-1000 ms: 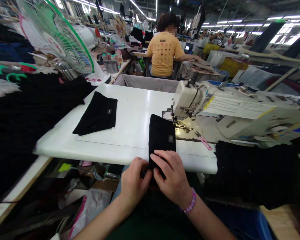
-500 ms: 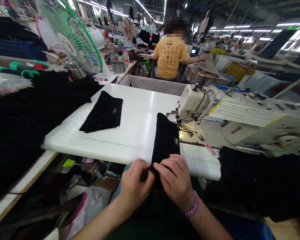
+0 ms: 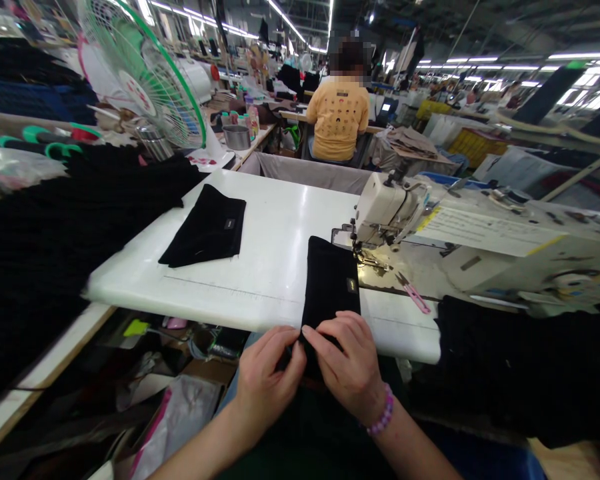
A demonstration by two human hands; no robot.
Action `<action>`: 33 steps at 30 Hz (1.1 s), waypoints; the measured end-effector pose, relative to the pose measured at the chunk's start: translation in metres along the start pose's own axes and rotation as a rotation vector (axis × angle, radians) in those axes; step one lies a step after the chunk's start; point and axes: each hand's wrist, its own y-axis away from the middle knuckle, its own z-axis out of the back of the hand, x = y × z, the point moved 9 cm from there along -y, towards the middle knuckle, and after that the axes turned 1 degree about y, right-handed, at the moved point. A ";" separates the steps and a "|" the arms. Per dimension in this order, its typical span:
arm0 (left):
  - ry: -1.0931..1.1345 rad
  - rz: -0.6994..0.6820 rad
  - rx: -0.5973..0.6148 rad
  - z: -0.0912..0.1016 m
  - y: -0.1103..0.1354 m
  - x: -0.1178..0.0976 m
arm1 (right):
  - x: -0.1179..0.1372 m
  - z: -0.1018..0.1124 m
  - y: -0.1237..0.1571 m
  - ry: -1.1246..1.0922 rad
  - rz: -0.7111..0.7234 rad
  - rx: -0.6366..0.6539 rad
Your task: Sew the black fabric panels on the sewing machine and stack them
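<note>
A black fabric piece (image 3: 330, 280) with a small label on its right side lies over the front edge of the white sewing table (image 3: 270, 300). My left hand (image 3: 270, 373) pinches its near left corner between thumb and fingers. Close beside it, my right hand (image 3: 347, 360) is closed on the same near edge, thumb and forefinger meeting the left fingertips. The fabric's far right corner lies by the needle area of the sewing machine (image 3: 385, 207). A second black labelled piece (image 3: 207, 227) rests flat on the table to the left.
Pink-handled thread snips (image 3: 414, 293) lie right of the needle. Black fabric is piled on the left (image 3: 55, 247) and at the right (image 3: 510, 367). A green-rimmed fan (image 3: 150, 80) stands at the back left. Beyond the table sits a co-worker in a yellow shirt (image 3: 337, 120).
The fabric's far end has slid slightly toward me and lies flatter and wider. Both hands keep their pinch, shifted slightly left. The co-worker's right arm has drawn in.
</note>
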 end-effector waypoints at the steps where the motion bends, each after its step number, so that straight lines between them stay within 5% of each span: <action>1: 0.010 0.037 0.000 0.001 0.000 0.002 | 0.000 0.000 0.001 -0.001 -0.001 0.000; 5: 0.115 0.287 0.019 -0.001 0.004 0.024 | 0.003 -0.003 0.000 0.013 0.018 -0.002; 10: 0.433 0.816 0.059 -0.019 0.029 0.069 | 0.001 -0.005 -0.001 0.048 0.025 0.018; 14: 0.531 1.074 0.046 -0.024 0.049 0.089 | -0.028 0.013 0.008 0.228 -0.203 -0.097; 18: 0.514 1.127 0.079 -0.027 0.060 0.098 | -0.072 0.029 0.041 0.213 -0.650 -0.151; 23: 0.468 1.127 0.206 -0.042 0.076 0.107 | -0.098 -0.017 0.099 -0.456 -1.261 0.076; 28: 0.424 1.099 0.237 -0.046 0.079 0.110 | -0.090 -0.037 0.112 -0.766 -1.375 0.091; 33: 0.412 1.083 0.232 -0.045 0.077 0.109 | -0.092 -0.032 0.117 -0.967 -1.415 0.003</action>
